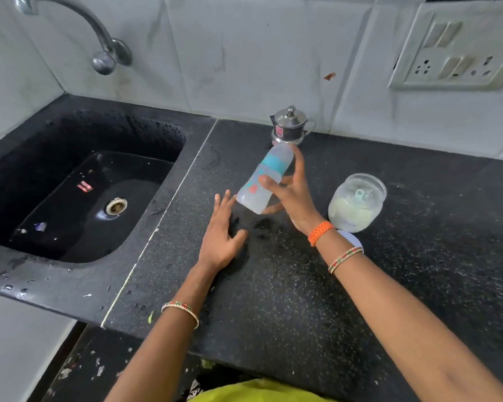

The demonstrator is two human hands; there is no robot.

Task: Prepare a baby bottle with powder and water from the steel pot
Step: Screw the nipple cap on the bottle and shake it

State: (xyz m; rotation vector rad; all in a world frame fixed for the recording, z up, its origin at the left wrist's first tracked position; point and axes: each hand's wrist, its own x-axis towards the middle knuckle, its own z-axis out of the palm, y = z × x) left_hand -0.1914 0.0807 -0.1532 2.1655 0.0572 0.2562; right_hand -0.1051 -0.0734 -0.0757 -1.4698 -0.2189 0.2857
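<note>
A clear baby bottle [263, 177] with a teal band and a capped top is tilted above the black counter, cap pointing away. My right hand [291, 192] is shut around its middle. My left hand [222, 233] is spread open just left of the bottle's base, fingertips close to it, holding nothing. A small lidded steel pot [291, 124] stands against the back wall behind the bottle. An open clear jar [357, 203] of pale powder, with a scoop inside, stands to the right of my right hand.
A black sink [79, 195] with a drain sits to the left, under a steel tap [99, 39]. A white lid [350, 239] lies on the counter behind my right wrist. A switch and socket panel [459, 50] is on the right wall. The counter looks wet near the bottle.
</note>
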